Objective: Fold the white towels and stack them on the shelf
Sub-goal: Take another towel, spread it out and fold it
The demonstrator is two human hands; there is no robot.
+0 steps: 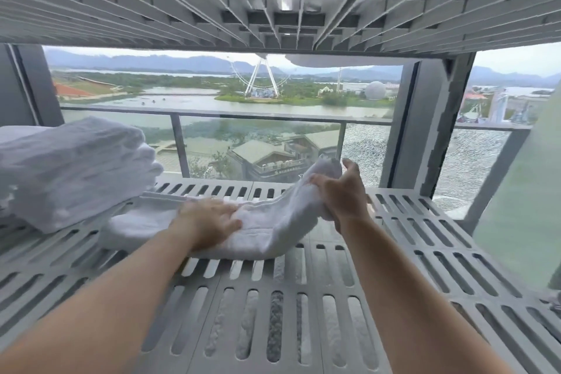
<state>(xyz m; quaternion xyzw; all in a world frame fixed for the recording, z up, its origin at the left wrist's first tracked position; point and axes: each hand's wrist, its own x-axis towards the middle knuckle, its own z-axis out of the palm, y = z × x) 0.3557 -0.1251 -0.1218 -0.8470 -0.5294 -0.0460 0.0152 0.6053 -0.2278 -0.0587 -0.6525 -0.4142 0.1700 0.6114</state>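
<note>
A folded white towel (pixel 267 228) lies across the middle of the grey slotted shelf (pixel 273 313). My left hand (pixel 209 218) presses flat on its middle with the fingers spread. My right hand (pixel 343 194) grips the towel's right end and holds it lifted off the shelf. A stack of folded white towels (pixel 76 170) sits on the shelf's left side, just left of the towel under my hands.
A ribbed grey shelf (pixel 273 18) hangs close overhead, with the edge of a white towel (pixel 334 61) showing at its back. A grey upright post (pixel 425 130) stands at the back right. Behind the shelf is a window onto a balcony rail.
</note>
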